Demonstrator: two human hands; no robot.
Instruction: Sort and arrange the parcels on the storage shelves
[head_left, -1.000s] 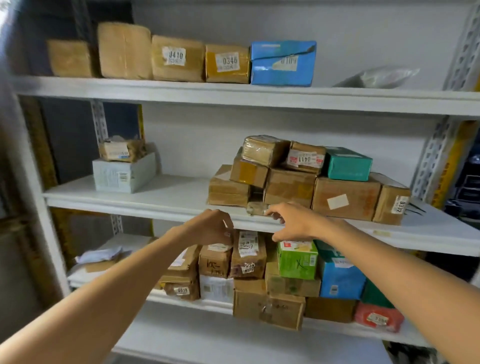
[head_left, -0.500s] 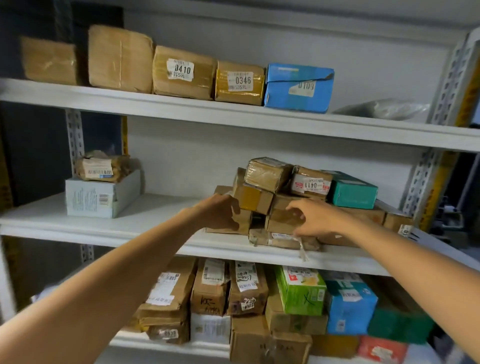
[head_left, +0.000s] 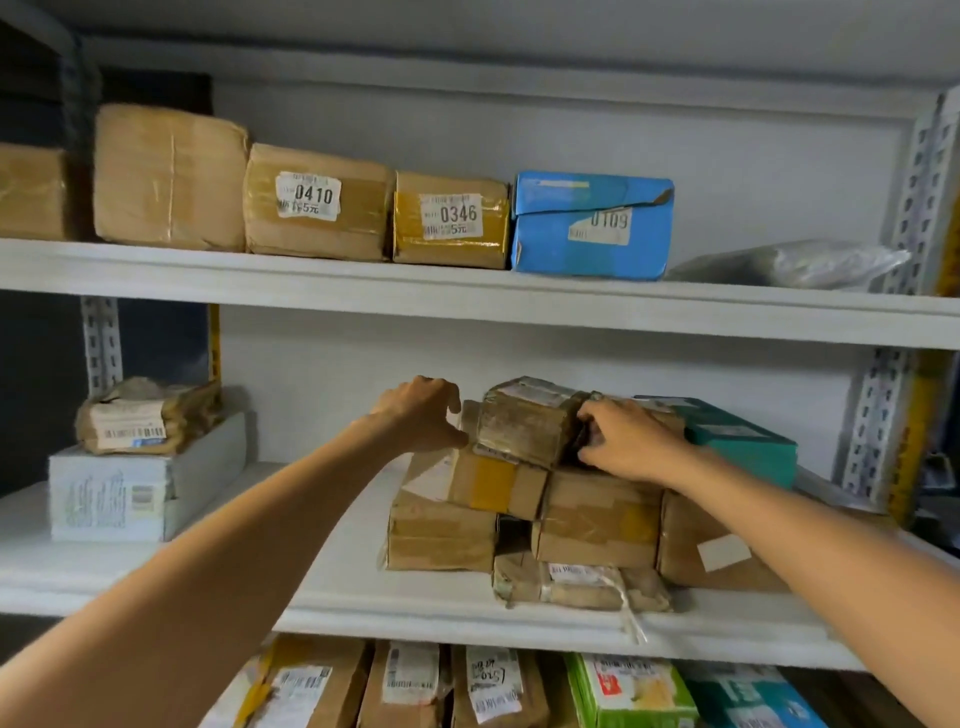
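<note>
Topping the brown pile (head_left: 597, 514) on the middle shelf (head_left: 441, 603), a scuffed, tape-wrapped parcel (head_left: 524, 423) is gripped at 3 o'clock by the right hand (head_left: 628, 441); the left hand (head_left: 421, 410) curls at 9 o'clock, contact unclear, bare shelf beyond.

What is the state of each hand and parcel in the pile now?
Right hand, grips top parcel at its right end.
Left hand, curled beside its left end; contact unclear.
Top parcel, sits tilted on the pile.
Front flat parcel, lies flat, string hanging over shelf edge.
</note>
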